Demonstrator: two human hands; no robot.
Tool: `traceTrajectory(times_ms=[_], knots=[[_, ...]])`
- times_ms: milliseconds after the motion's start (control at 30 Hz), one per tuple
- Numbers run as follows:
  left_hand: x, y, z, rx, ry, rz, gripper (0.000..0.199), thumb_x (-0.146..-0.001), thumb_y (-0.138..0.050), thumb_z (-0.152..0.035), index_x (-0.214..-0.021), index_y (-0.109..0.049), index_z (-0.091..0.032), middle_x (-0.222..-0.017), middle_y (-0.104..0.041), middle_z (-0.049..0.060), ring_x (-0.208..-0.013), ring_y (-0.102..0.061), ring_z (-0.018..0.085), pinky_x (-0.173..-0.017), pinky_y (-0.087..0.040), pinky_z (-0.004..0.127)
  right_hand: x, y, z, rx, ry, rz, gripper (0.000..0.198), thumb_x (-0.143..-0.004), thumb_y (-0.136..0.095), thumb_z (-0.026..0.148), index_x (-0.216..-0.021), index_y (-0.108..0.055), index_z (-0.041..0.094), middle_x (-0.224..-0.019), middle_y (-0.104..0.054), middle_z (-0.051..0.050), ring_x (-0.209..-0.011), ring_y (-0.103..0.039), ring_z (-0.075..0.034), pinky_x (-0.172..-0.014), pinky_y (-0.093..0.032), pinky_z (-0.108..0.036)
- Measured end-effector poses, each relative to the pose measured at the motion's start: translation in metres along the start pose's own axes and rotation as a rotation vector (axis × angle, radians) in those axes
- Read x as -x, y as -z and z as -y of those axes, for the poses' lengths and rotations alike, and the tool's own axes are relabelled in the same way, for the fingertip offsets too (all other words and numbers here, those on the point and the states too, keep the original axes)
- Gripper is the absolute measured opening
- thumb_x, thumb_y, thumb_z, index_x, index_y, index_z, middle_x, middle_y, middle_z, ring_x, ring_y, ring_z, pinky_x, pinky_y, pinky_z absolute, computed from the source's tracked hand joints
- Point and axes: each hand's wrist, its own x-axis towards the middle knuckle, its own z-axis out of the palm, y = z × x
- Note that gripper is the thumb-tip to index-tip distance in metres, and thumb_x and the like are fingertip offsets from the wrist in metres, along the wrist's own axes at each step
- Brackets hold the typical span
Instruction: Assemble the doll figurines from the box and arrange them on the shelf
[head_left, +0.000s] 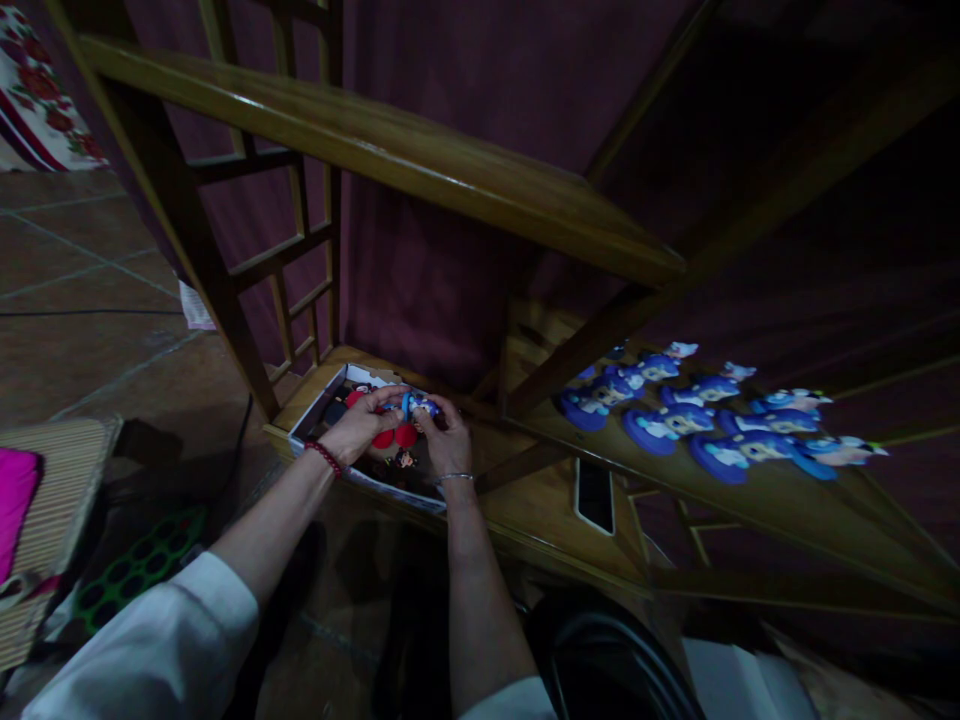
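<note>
Both my hands reach into a shallow white box (315, 412) on the lowest wooden shelf. My left hand (361, 424), with a red bead bracelet at the wrist, and my right hand (447, 440), with a thin silver bracelet, together pinch a small blue and white figurine (417, 404) just above the box. Red round pieces (396, 437) and a small dark-haired figure (405, 460) lie in the box under my fingers. What else the box holds is too dark to tell.
Several blue figurines (675, 420) lie in rows on a slanted wooden shelf (787, 500) to the right. A phone (595, 495) lies flat on the lower shelf. A wooden lattice frame (292, 260) and rail (390, 150) stand ahead. A woven seat with a pink cushion (15, 500) sits at left.
</note>
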Motion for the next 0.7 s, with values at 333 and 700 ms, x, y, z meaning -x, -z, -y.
traceTrajectory(times_ms=[333, 700], knots=[[0.000, 0.000, 0.001, -0.059, -0.044, 0.038, 0.041, -0.061, -0.069, -0.018, -0.101, -0.058, -0.017, -0.099, -0.058, 0.005, -0.087, -0.053, 0.013, -0.083, -0.039, 0.027, 0.001, 0.002, 0.001, 0.035, -0.020, -0.016, 0.029, -0.065, -0.059, 0.042, -0.086, -0.061, 0.022, -0.085, -0.064, 0.000, -0.079, -0.057, -0.015, -0.076, -0.044, -0.029], [-0.001, 0.003, 0.003, -0.136, -0.088, 0.073, 0.039, -0.064, -0.066, -0.016, -0.102, -0.058, -0.019, -0.100, -0.057, 0.004, -0.088, -0.053, 0.014, -0.084, -0.038, 0.028, -0.002, 0.001, -0.005, 0.061, -0.077, -0.031, 0.034, -0.064, -0.060, 0.045, -0.086, -0.060, 0.020, -0.083, -0.065, -0.001, -0.074, -0.057, -0.015, -0.071, -0.045, -0.028]])
